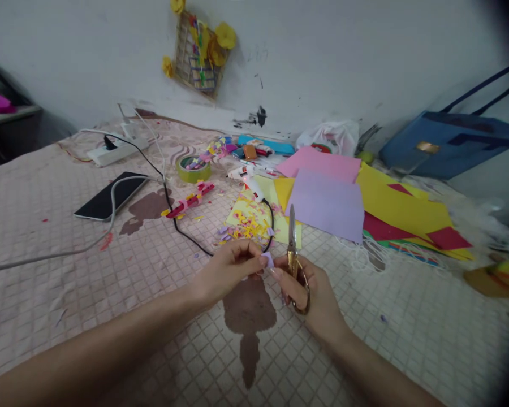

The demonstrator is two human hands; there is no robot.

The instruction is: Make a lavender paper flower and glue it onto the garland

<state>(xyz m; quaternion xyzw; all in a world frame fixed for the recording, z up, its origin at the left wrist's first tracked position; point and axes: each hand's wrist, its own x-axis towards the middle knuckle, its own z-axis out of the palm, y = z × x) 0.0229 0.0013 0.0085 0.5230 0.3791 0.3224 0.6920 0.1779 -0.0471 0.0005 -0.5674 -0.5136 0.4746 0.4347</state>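
Between the fingertips of my left hand (240,263) is a small piece of purple paper (267,260), pinched at its left side. My right hand (311,285) has gold-handled scissors (292,249) hooked on its fingers, blades pointing up and away. Its thumb tip is close to the paper's lower right edge; whether it touches cannot be made out. Just beyond my hands, yellow, pink and purple paper snippets (250,225) lie on a pale yellow sheet (294,232). A white glue gun (253,188) with a black cord rests at that sheet's far edge.
Coloured sheets, a purple one (328,203) on top, spread to the right near white string (377,257). On the left are a tablet (110,196), a power strip (116,150), cables, a tape roll (193,168) and a red decorated strip (189,202). A blue bag (449,141) leans on the wall.
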